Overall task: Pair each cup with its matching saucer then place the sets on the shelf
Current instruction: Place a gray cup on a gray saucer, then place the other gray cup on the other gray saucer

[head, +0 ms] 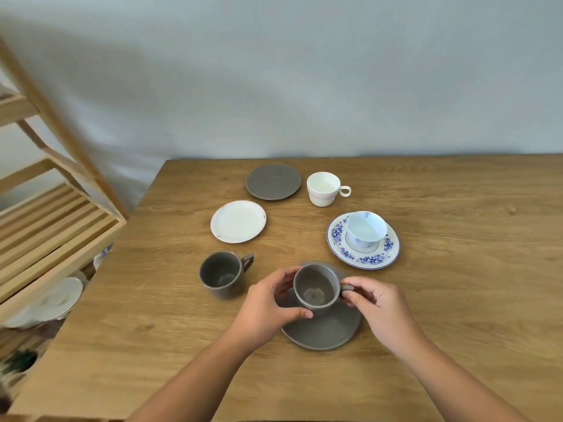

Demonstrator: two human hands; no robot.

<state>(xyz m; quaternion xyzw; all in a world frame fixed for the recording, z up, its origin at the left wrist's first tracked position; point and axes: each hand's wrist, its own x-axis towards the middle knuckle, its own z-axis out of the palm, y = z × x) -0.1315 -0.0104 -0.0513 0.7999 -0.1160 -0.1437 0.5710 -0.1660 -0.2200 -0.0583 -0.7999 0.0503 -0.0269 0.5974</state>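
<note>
A grey cup [316, 289] stands on a grey saucer [326, 332] near the table's front. My left hand [268, 306] wraps the cup's left side, and my right hand [376, 306] pinches its handle. To the left, a second grey cup [224, 274] stands alone on the table. Further back lie a white saucer [238, 221] and another grey saucer [273, 181], both bare. A white cup [323, 188] stands by itself at the back. On the right, a blue-flowered cup [365, 229] rests on its blue-flowered saucer [384, 254].
A wooden slatted shelf [58, 229] stands off the table's left edge, with white plates [58, 298] on a lower level. The wooden table [457, 300] meets a pale wall at the back.
</note>
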